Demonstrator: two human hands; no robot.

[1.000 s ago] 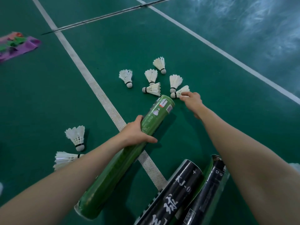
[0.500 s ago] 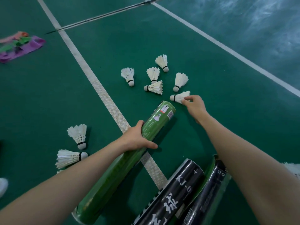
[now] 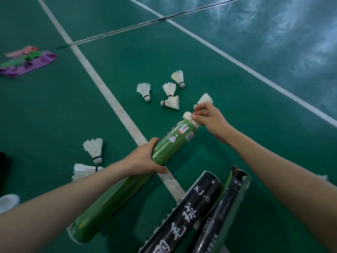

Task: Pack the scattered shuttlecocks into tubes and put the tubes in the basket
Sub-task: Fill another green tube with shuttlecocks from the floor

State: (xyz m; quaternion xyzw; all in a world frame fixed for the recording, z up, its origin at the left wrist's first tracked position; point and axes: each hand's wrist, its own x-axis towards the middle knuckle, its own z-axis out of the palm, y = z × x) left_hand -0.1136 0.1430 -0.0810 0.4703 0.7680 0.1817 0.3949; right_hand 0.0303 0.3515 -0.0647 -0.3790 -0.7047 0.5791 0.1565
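nearest, at six o'clock in the view, a black cardboard tube with white lettering (image 3: pixel 182 216) lies on the green court floor (image 3: pixel 246 152). a second black tube (image 3: pixel 225 212) lies against its three o'clock side, and both mouths point toward one o'clock. at the eight o'clock edge sits the toe of a white shoe (image 3: pixel 8 202).

just at nine o'clock of the black pair, a long green cardboard tube (image 3: pixel 109 198) slants from seven o'clock up toward one o'clock, crossing the white painted court line (image 3: pixel 109 99). the left hand (image 3: pixel 142 161) grips it around the middle, fingers and thumb curled about the barrel. at the tube's open far mouth the right hand (image 3: pixel 209 119) pinches a white feather shuttlecock (image 3: pixel 187 115). its feathers poke out of the mouth and its cork end is hidden. the hands are apart, each clamped on its own thing.

at nine o'clock of the left hand, two loose shuttlecocks (image 3: pixel 94 148) lie close together. at twelve o'clock of the right hand a fanned shuttlecock (image 3: pixel 205 99) shows, cork hidden behind the fingers; whether they touch it, i cannot tell. beyond, at eleven o'clock of the tube mouth, a cluster of four shuttlecocks (image 3: pixel 171 102) lies scattered.

farthest, a crumpled purple, green and pink cloth (image 3: pixel 27 61) lies at ten o'clock, and a thin dark rod (image 3: pixel 145 24) lies across the floor at twelve.
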